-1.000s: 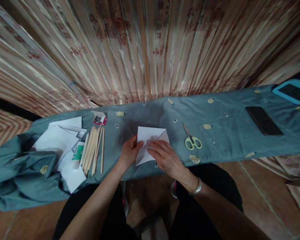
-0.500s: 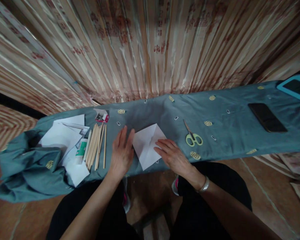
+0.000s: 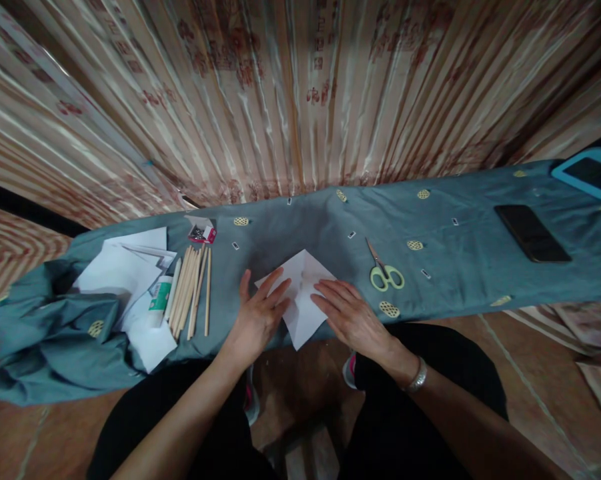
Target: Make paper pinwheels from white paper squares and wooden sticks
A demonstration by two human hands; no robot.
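A square sheet of white paper [image 3: 303, 313] with a crease down its middle lies on the cloth in front of me, one corner toward me. My left hand [image 3: 260, 312] rests over its left side, fingers spread and pointing inward. On the right side of the sheet lies my right hand [image 3: 351, 315], its fingers stretched out flat. A little to the right are scissors [image 3: 386, 277] with pale green handles, apart from my hand.
Left of me lie wooden sticks [image 3: 187, 293], a glue stick [image 3: 160, 301], white papers [image 3: 120, 267] and an open small box [image 3: 201, 230] of metal bits. At the right are a dark phone [image 3: 533, 233] and a blue-framed device [image 3: 587, 173]. A curtain [image 3: 290, 100] hangs behind the cloth-covered table [image 3: 460, 267].
My left hand has moved from the paper's left edge onto its surface. The sheet has turned slightly, so its near corner sits further right. My right hand has barely moved.
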